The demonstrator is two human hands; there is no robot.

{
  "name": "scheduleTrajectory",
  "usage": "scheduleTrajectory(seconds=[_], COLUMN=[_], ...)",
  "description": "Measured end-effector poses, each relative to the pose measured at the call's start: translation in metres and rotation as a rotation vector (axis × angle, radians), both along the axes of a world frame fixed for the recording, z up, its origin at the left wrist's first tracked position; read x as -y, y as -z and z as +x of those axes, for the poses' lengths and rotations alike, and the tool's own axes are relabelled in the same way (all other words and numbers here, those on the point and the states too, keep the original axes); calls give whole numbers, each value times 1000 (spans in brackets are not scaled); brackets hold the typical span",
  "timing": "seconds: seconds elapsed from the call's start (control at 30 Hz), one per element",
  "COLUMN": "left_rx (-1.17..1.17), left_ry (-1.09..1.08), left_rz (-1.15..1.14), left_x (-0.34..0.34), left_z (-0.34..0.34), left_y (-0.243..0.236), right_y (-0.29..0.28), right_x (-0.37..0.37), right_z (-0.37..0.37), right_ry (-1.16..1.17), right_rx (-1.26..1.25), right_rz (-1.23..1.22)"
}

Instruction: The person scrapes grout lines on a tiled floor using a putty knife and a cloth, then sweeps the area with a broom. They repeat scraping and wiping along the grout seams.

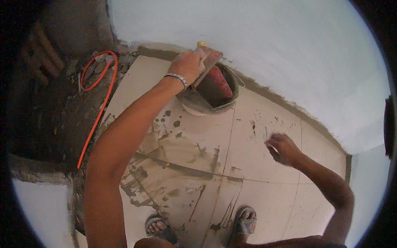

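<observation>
My left hand point(188, 67), with a beaded bracelet at the wrist, is closed around a flat, mortar-smeared trowel point(214, 57) with reddish patches. It holds the trowel at the rim of a round bucket point(202, 108), whose outside is caked with grey. Inside the bucket a red, flat-sided piece point(221, 82) leans against the wet grey mix; its kind is unclear. Off to the right, my right hand point(284, 149) hovers over the tiles with its fingers curled and thumb and forefinger close together. Whatever lies between those fingertips is too small to make out.
Pale floor tiles point(264, 198) carry grey smears and splashes. A white wall point(264, 37) with a rough grey lower edge runs behind the bucket. At left, an orange hose point(97, 120) loops over dark rubble point(45, 128). My sandalled feet point(247, 221) stand at the near edge.
</observation>
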State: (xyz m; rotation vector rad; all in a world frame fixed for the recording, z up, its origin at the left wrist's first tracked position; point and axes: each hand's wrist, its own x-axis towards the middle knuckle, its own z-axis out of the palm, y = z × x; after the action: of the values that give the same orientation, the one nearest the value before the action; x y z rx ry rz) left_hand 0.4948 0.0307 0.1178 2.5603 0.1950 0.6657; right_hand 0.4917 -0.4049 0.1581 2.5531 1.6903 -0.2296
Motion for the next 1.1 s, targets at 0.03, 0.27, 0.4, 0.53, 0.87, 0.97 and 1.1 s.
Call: scheduleTrajectory(seconds=[0.03, 0.27, 0.4, 0.53, 0.87, 0.97, 1.1], left_rx=[34, -72, -161, -249, -248, -187, -257], left_ry=[17, 114, 154, 82, 186, 220, 183], left_rz=[20, 173, 233, 228, 193, 114, 62], left_x=[1, 4, 17, 27, 31, 41, 38], left_z=[10, 62, 86, 91, 97, 90, 87], left_y=[2, -5, -1, -3, 12, 12, 16], right_y=[-13, -35, -13, 23, 41, 33, 35], right_x=[26, 195, 213, 205, 219, 215, 212], right_z=[-12, -100, -135, -147, -139, -138, -136], right_ry=[37, 399, 693, 808, 676, 780, 788], right_rx=[-83, -508, -599, -620, -573, -577, -572], right_rz=[-127, -342, -137, -18, 148, 49, 18])
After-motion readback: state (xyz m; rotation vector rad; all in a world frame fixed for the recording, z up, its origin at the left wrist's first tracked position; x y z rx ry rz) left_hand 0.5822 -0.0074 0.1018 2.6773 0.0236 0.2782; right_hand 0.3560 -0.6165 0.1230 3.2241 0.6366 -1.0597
